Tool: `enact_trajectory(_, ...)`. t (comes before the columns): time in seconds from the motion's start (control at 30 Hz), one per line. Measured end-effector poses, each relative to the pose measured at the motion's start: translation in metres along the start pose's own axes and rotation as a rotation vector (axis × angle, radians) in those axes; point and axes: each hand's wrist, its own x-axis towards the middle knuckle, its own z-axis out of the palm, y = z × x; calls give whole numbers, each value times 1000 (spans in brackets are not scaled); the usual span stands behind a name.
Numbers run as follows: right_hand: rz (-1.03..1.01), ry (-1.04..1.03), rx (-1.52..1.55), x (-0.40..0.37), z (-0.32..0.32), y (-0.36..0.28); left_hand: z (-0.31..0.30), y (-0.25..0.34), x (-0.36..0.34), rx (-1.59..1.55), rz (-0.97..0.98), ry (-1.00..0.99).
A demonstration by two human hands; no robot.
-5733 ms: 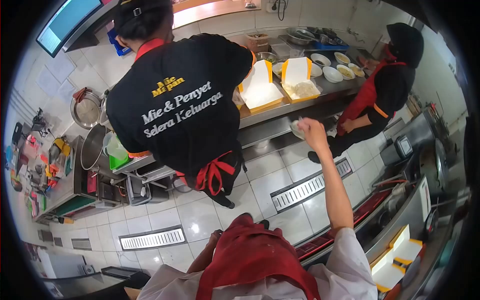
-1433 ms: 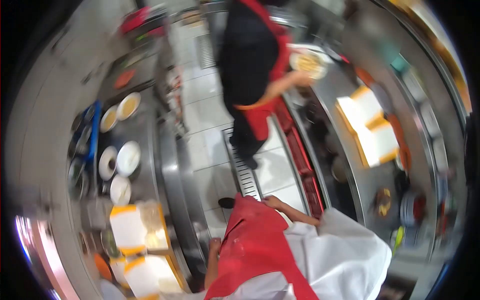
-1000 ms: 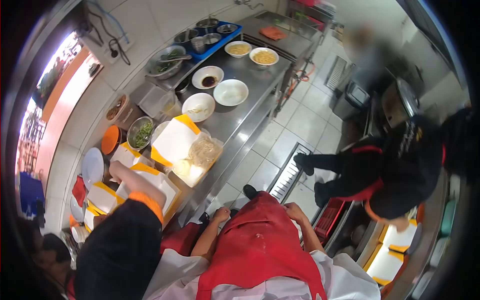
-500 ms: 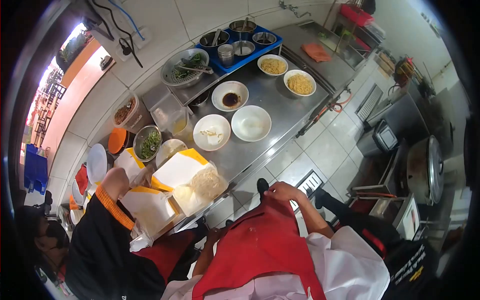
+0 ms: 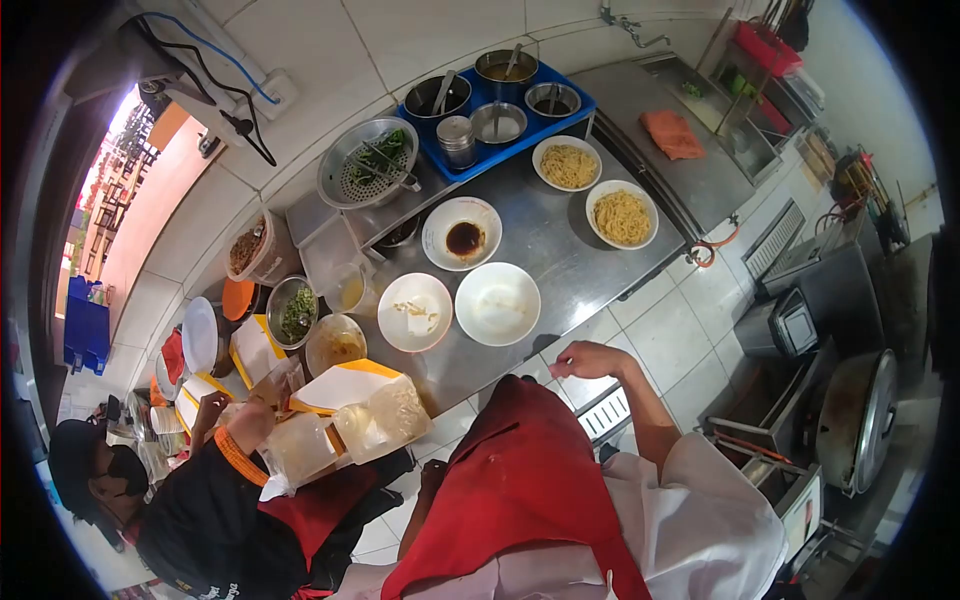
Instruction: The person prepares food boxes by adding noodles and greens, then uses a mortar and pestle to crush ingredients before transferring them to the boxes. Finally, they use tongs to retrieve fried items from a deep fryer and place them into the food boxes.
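Note:
My right hand is over the floor just off the counter's front edge, beside my red apron. Its fingers are curled together, apart from the cloth, and I see nothing in them. My left hand hangs low at the apron's left side. The apron partly covers it, and its fingers do not show clearly. Nearest on the counter are an almost bare white bowl, a bowl with pale bits and a bowl with dark sauce. Further off stand two bowls of noodles.
At left, a co-worker's hand is among white-and-yellow boxes and clear plastic packs. A blue tray with sauce pots and a colander of greens stand at the back. A large lidded pot is at right.
My right hand has come away from the apron's edge that it was pinching. The camera view has shifted. The co-worker's hands have moved among the boxes, and a second one now shows.

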Motion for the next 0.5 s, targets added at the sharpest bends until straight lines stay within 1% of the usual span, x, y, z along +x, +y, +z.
enact_trajectory(0.03,-12,-58,0,2,1,-4,-1,4,1,3,1,-2)
enact_trajectory(0.07,-50,-212,43,10,2,-5,-2,8,4,6,0,-4)
enact_trajectory(0.1,3,-284,-73,14,9,-7,-6,12,8,17,4,-11)
enact_trajectory(0.17,-132,-389,-141,14,21,-19,-12,25,18,59,26,-48)
enact_trajectory(0.27,-217,-492,-119,59,74,30,-29,45,43,186,89,-140)
enact_trajectory(0.33,-64,-387,73,46,82,16,-42,56,66,284,127,-214)
enact_trajectory(0.43,124,-262,160,25,105,-10,-60,80,98,446,201,-307)
enact_trajectory(0.5,196,-145,167,-4,125,-32,-63,95,122,561,257,-371)
